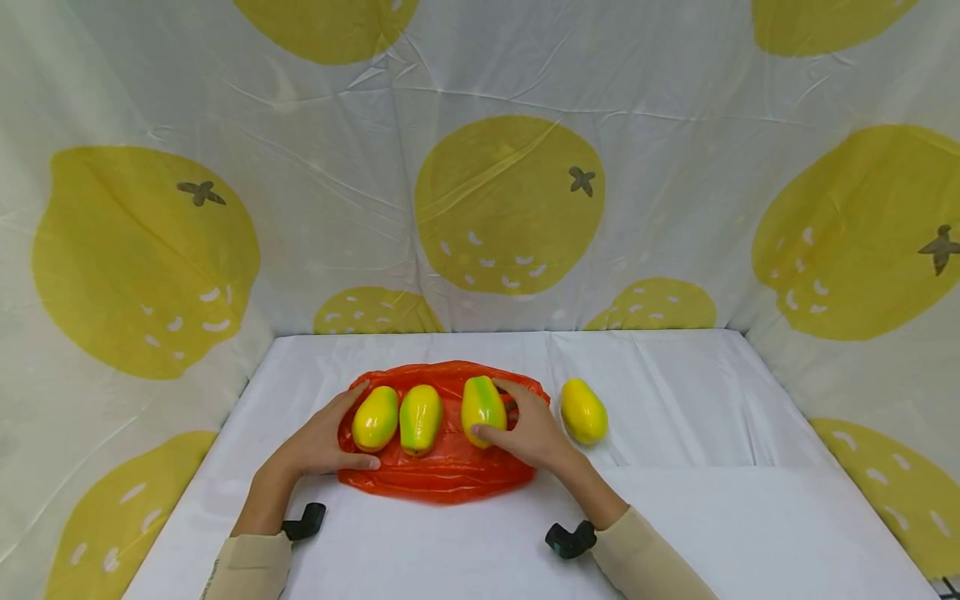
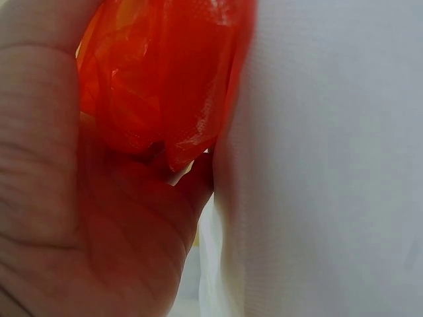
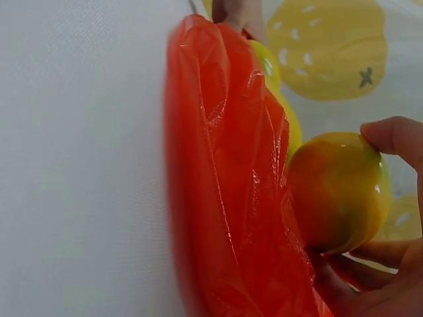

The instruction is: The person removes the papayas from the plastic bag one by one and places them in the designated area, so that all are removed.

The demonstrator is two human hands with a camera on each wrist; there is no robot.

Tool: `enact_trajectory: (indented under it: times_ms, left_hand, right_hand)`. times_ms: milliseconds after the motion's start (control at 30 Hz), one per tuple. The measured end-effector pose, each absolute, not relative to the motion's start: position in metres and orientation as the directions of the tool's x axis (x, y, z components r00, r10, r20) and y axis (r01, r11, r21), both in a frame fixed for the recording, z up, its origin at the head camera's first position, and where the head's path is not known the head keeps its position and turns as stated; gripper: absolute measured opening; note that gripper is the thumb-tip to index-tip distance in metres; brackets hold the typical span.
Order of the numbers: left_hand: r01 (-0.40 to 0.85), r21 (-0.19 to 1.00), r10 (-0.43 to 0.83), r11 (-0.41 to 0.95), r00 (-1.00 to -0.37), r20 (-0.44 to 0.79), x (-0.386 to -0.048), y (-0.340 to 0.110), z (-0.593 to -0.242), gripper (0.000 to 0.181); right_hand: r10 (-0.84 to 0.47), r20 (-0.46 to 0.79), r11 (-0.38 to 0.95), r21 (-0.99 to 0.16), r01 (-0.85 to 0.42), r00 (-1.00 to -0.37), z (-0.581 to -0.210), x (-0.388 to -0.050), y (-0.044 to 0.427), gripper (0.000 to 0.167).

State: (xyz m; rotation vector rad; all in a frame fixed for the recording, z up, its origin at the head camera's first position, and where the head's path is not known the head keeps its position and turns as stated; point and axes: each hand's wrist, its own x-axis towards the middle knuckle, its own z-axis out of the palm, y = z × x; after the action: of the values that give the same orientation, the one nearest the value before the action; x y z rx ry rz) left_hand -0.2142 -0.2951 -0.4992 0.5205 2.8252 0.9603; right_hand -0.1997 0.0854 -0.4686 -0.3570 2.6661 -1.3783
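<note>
A red plastic bag (image 1: 450,479) lies spread on the white table. Two yellow-green papayas, the left papaya (image 1: 376,419) and the middle papaya (image 1: 421,419), rest side by side on it. My left hand (image 1: 322,437) holds the bag's left side, thumb in front and fingers behind; the bag's red film (image 2: 192,72) sits between them in the left wrist view. With thumb and fingers, my right hand (image 1: 531,427) grips a third papaya (image 1: 482,410) over the right part of the bag. In the right wrist view this papaya (image 3: 338,191) shows its rounded end beside the bag's crumpled wall (image 3: 231,178).
Another yellow papaya (image 1: 583,411) lies on the table to the right of the bag, close to my right wrist. Behind and on both sides of the white table (image 1: 750,533) hangs a pale cloth (image 1: 675,192) printed with large yellow fruit.
</note>
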Motion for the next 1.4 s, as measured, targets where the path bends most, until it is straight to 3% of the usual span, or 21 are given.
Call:
enact_trajectory:
  times_ms: [1400]
  left_hand:
    - [0.276,0.591,0.346,0.758,-0.938,-0.005,-0.214,-0.295,-0.499,0.129]
  right_hand:
    - [-0.210,0.072,0.542,-0.821,-0.177,-0.975,-0.445,-0.192,0.128,0.085]
